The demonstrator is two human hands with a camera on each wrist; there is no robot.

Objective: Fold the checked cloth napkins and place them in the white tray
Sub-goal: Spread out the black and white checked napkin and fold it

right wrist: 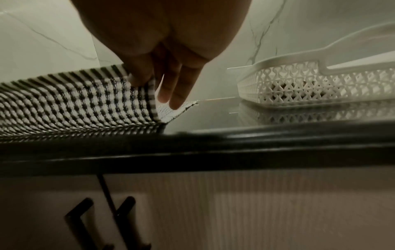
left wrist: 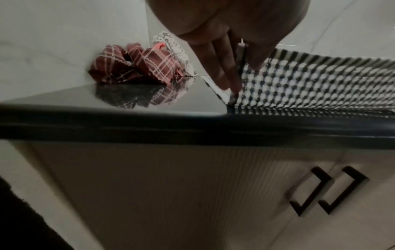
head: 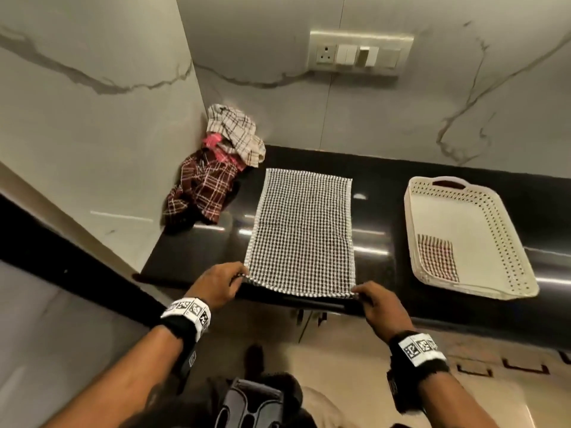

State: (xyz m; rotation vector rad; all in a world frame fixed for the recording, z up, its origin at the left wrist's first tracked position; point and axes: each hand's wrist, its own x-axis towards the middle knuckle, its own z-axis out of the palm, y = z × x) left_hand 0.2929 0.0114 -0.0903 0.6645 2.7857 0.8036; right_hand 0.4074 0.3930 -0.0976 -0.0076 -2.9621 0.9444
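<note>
Head view shows the left hand [head: 218,284] and right hand [head: 379,302] each pinching a near corner of the black-checked napkin [head: 301,230], whose length runs straight away from them.

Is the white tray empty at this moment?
No, the white tray already holds one folded red checked napkin in its near left corner.

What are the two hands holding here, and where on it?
Both hold the black-and-white checked napkin by its near corners: the left hand pinches the near left corner, the right hand the near right corner, lifting that edge off the counter.
</note>
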